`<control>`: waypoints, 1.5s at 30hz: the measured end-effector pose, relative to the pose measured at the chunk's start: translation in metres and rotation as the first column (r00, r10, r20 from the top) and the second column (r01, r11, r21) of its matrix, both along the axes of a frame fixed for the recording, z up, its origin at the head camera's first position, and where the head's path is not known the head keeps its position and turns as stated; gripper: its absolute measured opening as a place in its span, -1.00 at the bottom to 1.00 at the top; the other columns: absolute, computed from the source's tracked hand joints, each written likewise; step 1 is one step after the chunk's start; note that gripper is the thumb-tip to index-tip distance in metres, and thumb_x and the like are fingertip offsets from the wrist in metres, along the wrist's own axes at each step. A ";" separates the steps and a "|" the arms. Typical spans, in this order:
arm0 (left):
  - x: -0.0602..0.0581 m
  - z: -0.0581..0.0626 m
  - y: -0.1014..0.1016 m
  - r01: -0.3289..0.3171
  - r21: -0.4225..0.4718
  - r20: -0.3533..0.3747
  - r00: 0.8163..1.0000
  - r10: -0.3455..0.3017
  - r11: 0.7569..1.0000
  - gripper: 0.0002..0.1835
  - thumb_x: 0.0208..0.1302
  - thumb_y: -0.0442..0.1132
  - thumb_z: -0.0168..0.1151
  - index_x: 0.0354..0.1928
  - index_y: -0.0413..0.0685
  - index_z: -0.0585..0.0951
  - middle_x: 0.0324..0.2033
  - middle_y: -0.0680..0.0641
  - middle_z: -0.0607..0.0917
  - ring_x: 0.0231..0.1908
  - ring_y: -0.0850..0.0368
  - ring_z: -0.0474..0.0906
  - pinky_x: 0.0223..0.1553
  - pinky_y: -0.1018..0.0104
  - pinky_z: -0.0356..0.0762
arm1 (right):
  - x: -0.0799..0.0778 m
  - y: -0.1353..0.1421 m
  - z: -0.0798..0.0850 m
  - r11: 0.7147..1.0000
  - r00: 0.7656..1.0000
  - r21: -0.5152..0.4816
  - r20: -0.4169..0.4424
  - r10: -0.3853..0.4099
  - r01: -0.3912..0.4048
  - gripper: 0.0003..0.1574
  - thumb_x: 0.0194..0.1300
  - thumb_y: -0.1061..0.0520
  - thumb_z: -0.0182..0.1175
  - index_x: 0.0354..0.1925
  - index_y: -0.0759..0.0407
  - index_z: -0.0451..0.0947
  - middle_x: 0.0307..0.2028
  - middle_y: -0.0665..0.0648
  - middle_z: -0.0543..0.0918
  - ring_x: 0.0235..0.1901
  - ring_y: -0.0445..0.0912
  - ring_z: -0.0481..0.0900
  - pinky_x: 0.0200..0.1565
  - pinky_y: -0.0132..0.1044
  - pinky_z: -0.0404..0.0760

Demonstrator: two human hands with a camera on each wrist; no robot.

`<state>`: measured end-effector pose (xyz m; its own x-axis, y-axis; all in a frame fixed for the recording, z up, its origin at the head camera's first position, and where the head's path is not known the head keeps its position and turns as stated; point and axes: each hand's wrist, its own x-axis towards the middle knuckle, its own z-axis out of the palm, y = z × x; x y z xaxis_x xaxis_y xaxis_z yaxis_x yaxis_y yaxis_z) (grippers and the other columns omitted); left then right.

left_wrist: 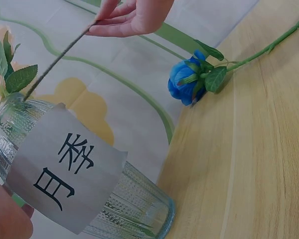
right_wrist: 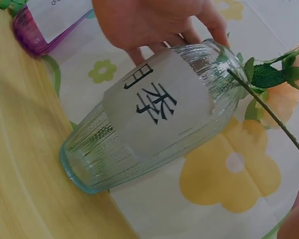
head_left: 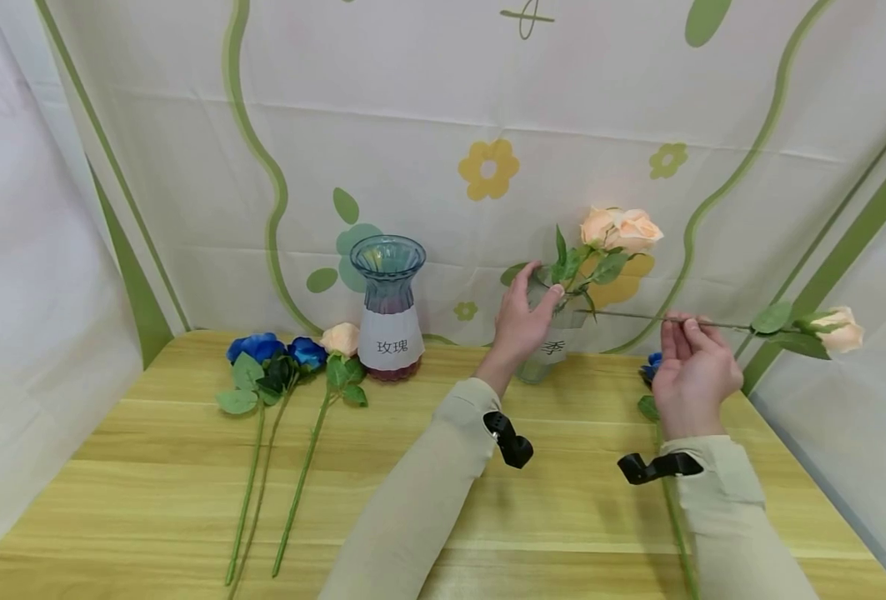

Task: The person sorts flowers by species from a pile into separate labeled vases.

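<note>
My left hand [head_left: 521, 321] grips the upper part of a clear glass vase [left_wrist: 139, 199] with a white paper label, from its left side. The vase's base stands on the table. Two peach roses [head_left: 623, 229] with green leaves lean out of its mouth. To the right, my right hand [head_left: 696, 371] pinches the stem of another peach rose [head_left: 840, 330]. That rose lies nearly level, bloom to the right, and its bare stem [right_wrist: 276, 119] points at the vase. The stem's end is at the rim; whether it is inside, I cannot tell.
A blue-and-purple glass vase [head_left: 387, 296] with a white label stands left of my left hand. Further left lie two blue roses [head_left: 257, 347] and a peach rose [head_left: 340, 339]. Another blue rose [left_wrist: 187, 79] lies on the wooden table [head_left: 563, 508] under my right arm. Behind hangs a patterned cloth [head_left: 397, 100].
</note>
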<state>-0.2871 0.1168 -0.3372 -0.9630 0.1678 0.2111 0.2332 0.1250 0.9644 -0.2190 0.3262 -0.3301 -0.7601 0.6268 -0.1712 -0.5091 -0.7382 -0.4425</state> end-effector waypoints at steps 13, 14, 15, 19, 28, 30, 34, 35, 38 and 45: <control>-0.001 -0.001 0.001 -0.004 -0.010 -0.007 1.000 0.004 1.000 -0.31 0.58 0.16 0.06 0.66 0.36 0.20 0.64 0.14 0.27 0.66 -0.02 0.11 0.65 -0.29 -0.12 | -0.011 -0.008 0.018 0.998 0.997 0.053 -0.077 -0.027 0.031 -0.74 0.31 0.51 0.33 -0.13 0.30 0.51 -0.28 0.30 0.75 -0.27 0.11 0.80 -0.02 -0.18 0.83; -0.001 -0.001 0.001 -0.005 -0.011 -0.008 1.000 0.005 1.000 -0.31 0.58 0.16 0.06 0.66 0.36 0.21 0.64 0.14 0.27 0.66 -0.02 0.11 0.65 -0.29 -0.12 | -0.012 -0.010 0.020 0.997 0.996 0.069 -0.086 -0.031 0.037 -0.73 0.30 0.51 0.34 -0.13 0.31 0.52 -0.28 0.30 0.75 -0.25 0.11 0.80 -0.02 -0.17 0.83; -0.001 -0.001 0.001 -0.006 -0.008 -0.009 1.000 0.006 1.000 -0.31 0.58 0.16 0.07 0.65 0.35 0.21 0.64 0.14 0.27 0.66 -0.02 0.12 0.65 -0.29 -0.12 | -0.013 -0.012 0.021 0.996 0.995 0.086 -0.096 -0.031 0.039 -0.71 0.28 0.51 0.36 -0.11 0.30 0.53 -0.27 0.30 0.75 -0.24 0.11 0.80 -0.02 -0.17 0.83; 0.000 0.000 -0.001 -0.003 -0.002 -0.009 1.000 0.003 1.000 -0.31 0.57 0.17 0.07 0.65 0.35 0.22 0.64 0.13 0.27 0.66 -0.04 0.11 0.65 -0.29 -0.13 | -0.018 -0.024 0.028 0.987 0.990 0.154 -0.138 -0.030 0.051 -0.64 0.23 0.52 0.40 -0.05 0.33 0.56 -0.28 0.29 0.76 -0.24 0.11 0.80 -0.07 -0.17 0.83; 0.000 0.000 0.001 -0.018 -0.010 -0.015 1.000 0.018 1.000 -0.31 0.57 0.18 0.07 0.65 0.35 0.23 0.63 0.14 0.29 0.65 -0.03 0.13 0.66 -0.27 -0.10 | -0.031 -0.053 0.031 0.975 0.991 0.216 -0.130 -0.020 0.048 -0.61 0.20 0.53 0.43 -0.01 0.39 0.64 -0.29 0.31 0.80 -0.30 0.10 0.82 -0.11 -0.17 0.84; 0.000 0.000 0.001 -0.016 -0.011 -0.013 1.000 0.016 1.000 -0.31 0.57 0.19 0.07 0.65 0.35 0.23 0.63 0.14 0.28 0.65 -0.03 0.13 0.66 -0.27 -0.10 | -0.033 -0.060 0.027 0.968 0.993 0.246 -0.116 -0.022 0.050 -0.61 0.21 0.52 0.43 0.00 0.41 0.64 -0.27 0.30 0.81 -0.29 0.09 0.83 -0.11 -0.17 0.84; 0.000 0.000 0.001 -0.015 -0.013 -0.007 1.000 0.015 1.000 -0.30 0.55 0.19 0.09 0.65 0.36 0.23 0.64 0.14 0.28 0.66 -0.03 0.12 0.65 -0.27 -0.10 | -0.038 -0.072 0.021 0.949 0.995 0.308 -0.095 -0.034 0.061 -0.59 0.22 0.47 0.45 0.04 0.48 0.64 -0.28 0.29 0.80 -0.30 0.08 0.83 -0.09 -0.17 0.84; 0.000 0.000 0.001 -0.015 -0.011 -0.006 1.000 0.015 1.000 -0.30 0.55 0.19 0.09 0.65 0.36 0.23 0.64 0.14 0.28 0.66 -0.03 0.12 0.65 -0.27 -0.09 | -0.040 -0.074 0.020 0.943 0.995 0.327 -0.087 -0.038 0.065 -0.58 0.23 0.46 0.46 0.06 0.49 0.64 -0.27 0.27 0.79 -0.31 0.06 0.83 -0.09 -0.17 0.84; 0.001 0.001 0.001 -0.022 -0.009 -0.007 1.000 0.022 1.000 -0.31 0.55 0.19 0.10 0.64 0.37 0.23 0.63 0.14 0.29 0.65 -0.02 0.13 0.65 -0.27 -0.07 | -0.043 -0.081 0.016 0.926 0.997 0.371 -0.058 -0.052 0.069 -0.59 0.25 0.41 0.47 0.06 0.48 0.67 -0.26 0.23 0.78 -0.31 0.02 0.83 -0.07 -0.19 0.84; -0.001 -0.001 0.002 -0.034 -0.014 -0.009 0.999 0.034 0.999 -0.32 0.56 0.17 0.10 0.64 0.36 0.25 0.62 0.14 0.31 0.65 -0.02 0.15 0.64 -0.28 -0.02 | -0.056 -0.097 0.007 0.863 0.993 0.497 0.018 -0.115 0.091 -0.89 0.30 0.39 0.42 -0.18 0.30 0.78 -0.22 0.11 0.75 -0.25 -0.11 0.76 -0.10 -0.32 0.76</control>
